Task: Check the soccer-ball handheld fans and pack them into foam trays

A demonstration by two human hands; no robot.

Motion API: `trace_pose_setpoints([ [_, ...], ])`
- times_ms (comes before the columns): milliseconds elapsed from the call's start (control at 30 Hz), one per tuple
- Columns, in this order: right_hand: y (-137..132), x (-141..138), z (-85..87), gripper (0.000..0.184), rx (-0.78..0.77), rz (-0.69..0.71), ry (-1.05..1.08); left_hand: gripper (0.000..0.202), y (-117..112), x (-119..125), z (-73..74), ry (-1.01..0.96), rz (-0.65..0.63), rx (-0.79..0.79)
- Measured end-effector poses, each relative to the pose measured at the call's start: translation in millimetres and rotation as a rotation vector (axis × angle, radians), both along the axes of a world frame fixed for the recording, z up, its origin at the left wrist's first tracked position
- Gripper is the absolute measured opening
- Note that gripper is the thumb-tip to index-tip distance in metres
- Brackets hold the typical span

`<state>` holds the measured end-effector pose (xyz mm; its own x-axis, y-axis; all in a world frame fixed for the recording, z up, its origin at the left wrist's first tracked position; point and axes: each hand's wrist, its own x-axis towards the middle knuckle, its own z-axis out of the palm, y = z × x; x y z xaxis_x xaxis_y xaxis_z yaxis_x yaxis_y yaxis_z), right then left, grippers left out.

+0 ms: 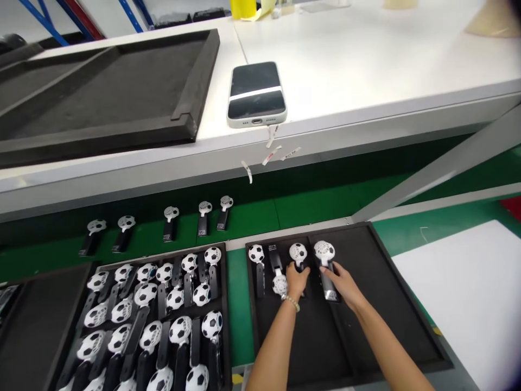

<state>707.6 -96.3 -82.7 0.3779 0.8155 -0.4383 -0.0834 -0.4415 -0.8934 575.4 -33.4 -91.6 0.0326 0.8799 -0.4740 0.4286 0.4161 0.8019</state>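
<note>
Spanning the upper view, a white table (366, 65) presents its front edge beyond both hands, its underside standing over a strip of green surface (301, 209). On its left side lies a large black tray (154, 81). Below, a divided tray (386, 304) contains the work; its far rim sits just beyond the pieces, and its right compartment extends from the right hand to a raised side rim, giving lateral room. To the left, across a green gap, a loaded tray (227, 326) carries rows of football-topped pieces. A white sheet (464, 293) adjoins on the right.

The right hand (344, 285) pinches the right-hand piece (324, 251) near its neck, ball toward the far rim, handle along the divider; contact with the divider cannot be determined. The left hand (297, 279) covers the handle of the neighbouring piece (298, 251), digits either side; firmness of grip cannot be determined. Two further pieces (256, 253) lie left of it. A beaded bracelet (293, 302) circles the left wrist.
</note>
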Motion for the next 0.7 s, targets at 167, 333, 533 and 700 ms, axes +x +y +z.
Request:
trace_pose_setpoints([
  [167, 13, -11, -20.2, 0.042, 0.012, 0.189, -0.191, 0.054, 7, -35, -3.1, 0.149, -0.019, 0.118],
  [333, 29, -14, -20.1, 0.042, 0.104, 0.531, -0.535, 0.048, 9, -49, 4.9, 0.212, -0.099, 0.203],
  [533, 60, 16, 1.5, 0.043, 0.562, 1.072, -0.866, 0.038, 11, -52, 4.7, 0.295, -0.118, 0.22],
  [700, 74, -14, -22.7, 0.028, 0.731, 1.145, -0.946, 0.039, 9, -52, 11.5, 0.402, -0.097, 0.235],
])
